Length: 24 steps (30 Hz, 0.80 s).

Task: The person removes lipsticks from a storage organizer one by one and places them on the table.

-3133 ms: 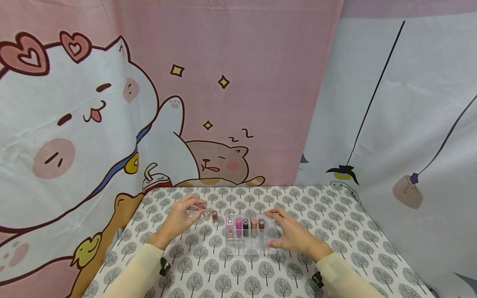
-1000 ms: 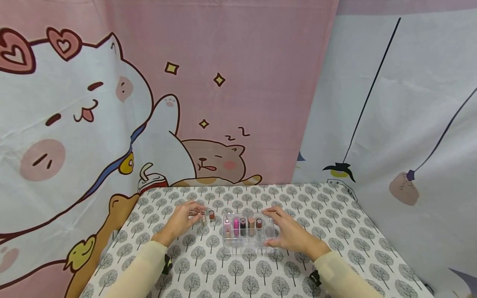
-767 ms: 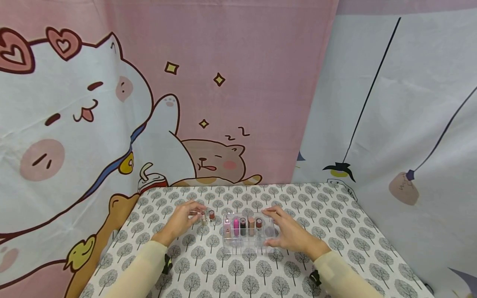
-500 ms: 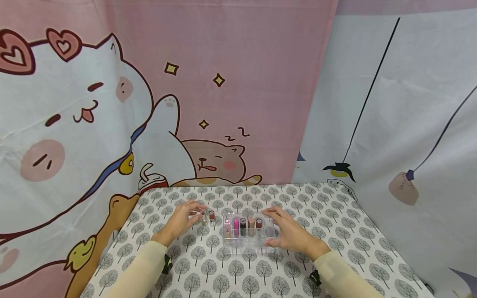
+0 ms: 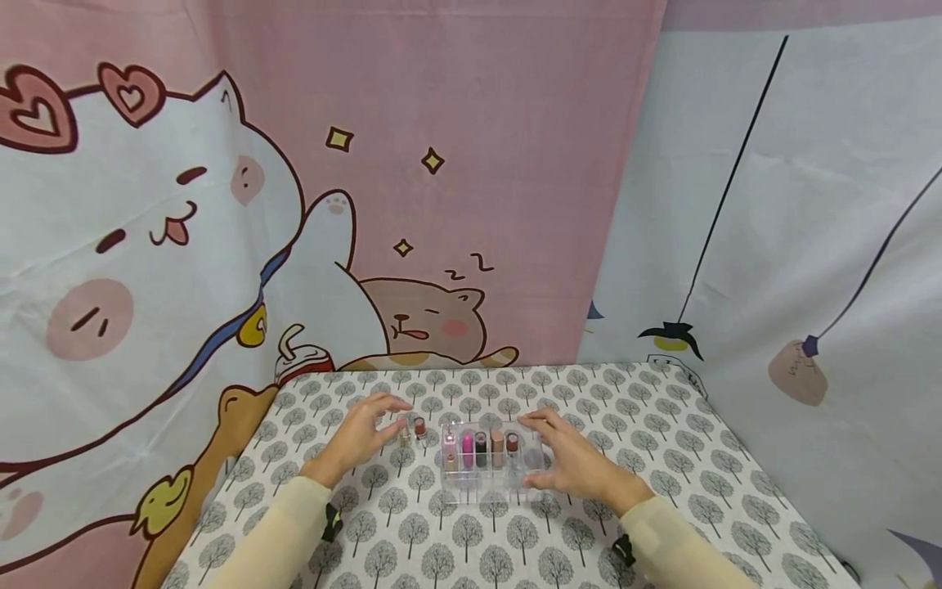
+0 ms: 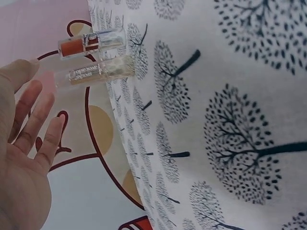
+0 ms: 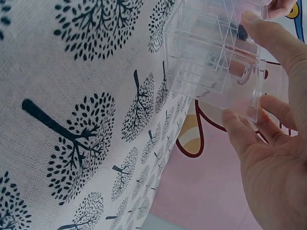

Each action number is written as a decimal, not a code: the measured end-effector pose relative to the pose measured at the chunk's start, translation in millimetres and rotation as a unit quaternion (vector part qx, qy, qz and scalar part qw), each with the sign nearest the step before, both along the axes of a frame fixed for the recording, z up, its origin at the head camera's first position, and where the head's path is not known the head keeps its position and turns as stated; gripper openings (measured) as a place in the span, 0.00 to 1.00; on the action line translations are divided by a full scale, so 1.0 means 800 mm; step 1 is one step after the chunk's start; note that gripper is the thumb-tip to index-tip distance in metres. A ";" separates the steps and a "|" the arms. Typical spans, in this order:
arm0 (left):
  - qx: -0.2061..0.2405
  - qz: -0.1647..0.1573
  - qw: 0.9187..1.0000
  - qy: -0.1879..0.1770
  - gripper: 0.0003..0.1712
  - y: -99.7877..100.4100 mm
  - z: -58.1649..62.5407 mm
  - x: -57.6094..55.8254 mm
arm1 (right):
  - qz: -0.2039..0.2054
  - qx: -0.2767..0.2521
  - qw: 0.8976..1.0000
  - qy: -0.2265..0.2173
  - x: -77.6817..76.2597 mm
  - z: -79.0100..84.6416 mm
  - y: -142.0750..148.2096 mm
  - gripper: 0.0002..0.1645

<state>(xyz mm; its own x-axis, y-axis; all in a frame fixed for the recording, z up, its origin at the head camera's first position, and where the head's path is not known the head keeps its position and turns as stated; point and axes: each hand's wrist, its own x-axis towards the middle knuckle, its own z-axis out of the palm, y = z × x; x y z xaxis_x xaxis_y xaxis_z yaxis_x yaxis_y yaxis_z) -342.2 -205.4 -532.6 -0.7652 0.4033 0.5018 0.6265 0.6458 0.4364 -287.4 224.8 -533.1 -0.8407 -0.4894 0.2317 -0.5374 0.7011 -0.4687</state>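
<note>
Left side first. A second ago your left hand [image 5: 359, 431] had its thumb and fingers drawn in around the top of the clear tube [image 5: 404, 437]. Now they have parted: the hand stands wide, holds nothing, and in your left wrist view the fingertips are apart from the tube. Reads as a release; the tube appears to stand upright on the counter [image 5: 662, 491] unaided, so its placing looks finished for the moment. Your hand lies at its 9 o'clock, near enough to brush it.

Just beside, at the clear tube's 2 o'clock, the reddish tube [image 5: 420, 429] also stands upright. Whether the two touch, I can't tell.

Your right hand [image 5: 570, 460] shows no shift: it grips the 3 o'clock end of the clear organiser [image 5: 493, 496], fingers at the far corner, thumb at the near side. Likely a steadying hold.

Organiser contents, far row, from 9 o'clock round to 3: pale pink lipstick [image 5: 451, 446], magenta lipstick [image 5: 467, 448], black lipstick [image 5: 482, 450], tan lipstick [image 5: 497, 447], dark red lipstick [image 5: 513, 443]. The cell by your right fingers is hard to read through the plastic. Both loose tubes sit outside, at the organiser's 10 o'clock.
</note>
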 end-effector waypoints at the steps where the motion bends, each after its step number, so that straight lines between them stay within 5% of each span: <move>1: -0.003 -0.001 1.000 0.006 0.18 0.001 0.001 0.001 | 0.001 0.000 1.000 0.000 0.000 0.000 0.000 0.65; 14: -0.016 -0.069 0.996 0.056 0.20 0.029 0.025 0.017 | 0.006 -0.003 1.000 -0.004 0.000 -0.002 -0.002 0.65; 24: -0.025 -0.117 0.993 0.019 0.17 0.049 0.036 0.031 | -0.001 0.000 1.000 -0.018 -0.001 0.002 0.000 0.65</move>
